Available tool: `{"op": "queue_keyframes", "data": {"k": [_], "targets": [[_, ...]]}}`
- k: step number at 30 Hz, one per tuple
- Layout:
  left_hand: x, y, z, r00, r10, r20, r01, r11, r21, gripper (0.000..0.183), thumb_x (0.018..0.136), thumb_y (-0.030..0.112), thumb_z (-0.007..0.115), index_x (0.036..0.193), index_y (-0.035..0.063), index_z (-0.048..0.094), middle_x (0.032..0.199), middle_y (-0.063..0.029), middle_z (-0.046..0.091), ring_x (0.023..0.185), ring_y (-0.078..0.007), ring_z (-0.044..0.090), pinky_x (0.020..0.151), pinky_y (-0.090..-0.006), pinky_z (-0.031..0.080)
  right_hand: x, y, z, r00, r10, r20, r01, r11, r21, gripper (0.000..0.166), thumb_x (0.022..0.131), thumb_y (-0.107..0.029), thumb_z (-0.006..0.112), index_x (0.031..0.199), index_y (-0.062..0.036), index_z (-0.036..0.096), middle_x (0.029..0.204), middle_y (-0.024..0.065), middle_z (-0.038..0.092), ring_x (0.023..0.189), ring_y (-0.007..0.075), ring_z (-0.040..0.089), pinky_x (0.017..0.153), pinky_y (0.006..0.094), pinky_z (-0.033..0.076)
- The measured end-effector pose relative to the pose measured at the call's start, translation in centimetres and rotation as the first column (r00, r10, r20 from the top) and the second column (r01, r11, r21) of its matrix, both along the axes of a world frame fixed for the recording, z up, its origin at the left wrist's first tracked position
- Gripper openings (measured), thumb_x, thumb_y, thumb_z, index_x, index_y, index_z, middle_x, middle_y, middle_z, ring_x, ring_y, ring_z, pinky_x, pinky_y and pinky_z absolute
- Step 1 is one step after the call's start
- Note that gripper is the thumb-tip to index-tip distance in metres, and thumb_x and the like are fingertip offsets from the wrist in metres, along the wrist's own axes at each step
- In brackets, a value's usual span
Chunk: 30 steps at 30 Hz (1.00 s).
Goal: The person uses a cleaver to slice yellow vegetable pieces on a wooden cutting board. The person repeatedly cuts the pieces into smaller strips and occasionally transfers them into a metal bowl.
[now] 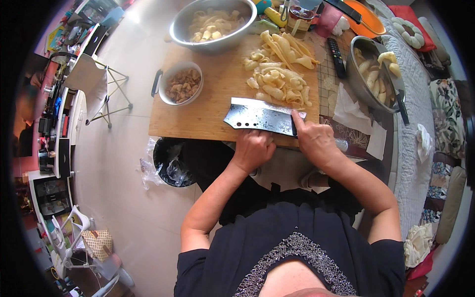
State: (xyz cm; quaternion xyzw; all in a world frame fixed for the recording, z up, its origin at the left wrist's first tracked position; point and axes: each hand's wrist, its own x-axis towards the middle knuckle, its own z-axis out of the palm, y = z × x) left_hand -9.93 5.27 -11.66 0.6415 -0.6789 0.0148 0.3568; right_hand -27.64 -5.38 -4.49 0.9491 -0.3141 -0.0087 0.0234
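Note:
A wide cleaver point(263, 115) with small holes along its spine lies flat or nearly flat over the near part of a wooden cutting board point(215, 85). Its handle is in my right hand point(317, 139), whose index finger stretches onto the blade. My left hand point(255, 148) is curled at the board's near edge, its knuckles close against the cleaver's spine; the underside of that hand is hidden. Just beyond the blade lies a pile of pale yellow strips point(282, 80), resembling pork skin. To the left stands a white bowl point(162, 87) of brown chopped pieces point(183, 86).
A steel basin point(174, 35) of pale pieces sits at the board's far left. Another steel basin point(393, 105) of pale rolled pieces stands right. Nearby are a remote control point(336, 57), paper sheets point(352, 111) and a glass of liquid point(298, 22). A black bin point(163, 163) is below left.

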Motion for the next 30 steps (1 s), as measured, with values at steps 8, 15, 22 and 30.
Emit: {"op": "queue_keyframes", "data": {"k": [8,15,22,30], "targets": [[-0.2,-0.4,0.2,1.0,0.014,-0.001,-0.014,1.0,0.009,0.018,0.07,0.016,0.066,0.086,0.0068,0.068,0.078,-0.0119,0.065,0.074,-0.0302,0.064,0.072,-0.0431,0.052,2.1,-0.2,-0.9,0.998,-0.012,-0.064,0.009,0.999,-0.053,0.058,0.083,-0.008,0.057,0.141,-0.0015,0.052,0.072,0.0093,0.069,0.062,0.0239,0.07,0.055,0.0363,0.054],[-0.5,-0.5,0.3,0.999,0.021,-0.048,-0.021,1.0,-0.003,0.019,0.067,0.013,0.065,0.084,0.0044,0.064,0.082,-0.0141,0.063,0.083,-0.0327,0.062,0.083,-0.0453,0.049,4.1,-0.3,-0.1,0.996,-0.027,-0.082,0.028,1.0,0.007,0.046,0.085,-0.008,0.057,0.13,0.0035,0.055,0.071,0.011,0.071,0.064,0.0251,0.073,0.055,0.037,0.057],[-0.5,-1.1,1.6,0.999,-0.033,-0.023,0.029,0.987,-0.155,0.03,0.069,0.007,0.061,0.098,-0.0024,0.063,0.097,-0.0199,0.063,0.097,-0.0392,0.061,0.088,-0.0478,0.051,7.2,-2.0,-1.1,0.996,-0.01,0.085,0.011,1.0,-0.005,0.019,0.086,-0.01,0.059,0.101,0.0009,0.06,0.074,0.0159,0.072,0.07,0.0278,0.075,0.058,0.0387,0.059],[-0.4,-0.7,0.1,0.992,0.018,0.129,0.001,0.99,-0.141,0.02,0.072,0.012,0.064,0.089,0.003,0.069,0.088,-0.0186,0.066,0.086,-0.0388,0.063,0.077,-0.0471,0.052,2.2,1.0,1.5,0.996,0.022,0.089,-0.031,0.994,0.103,0.032,0.085,-0.005,0.056,0.115,0.0052,0.057,0.075,0.0195,0.071,0.072,0.0337,0.073,0.063,0.0428,0.058]]}}
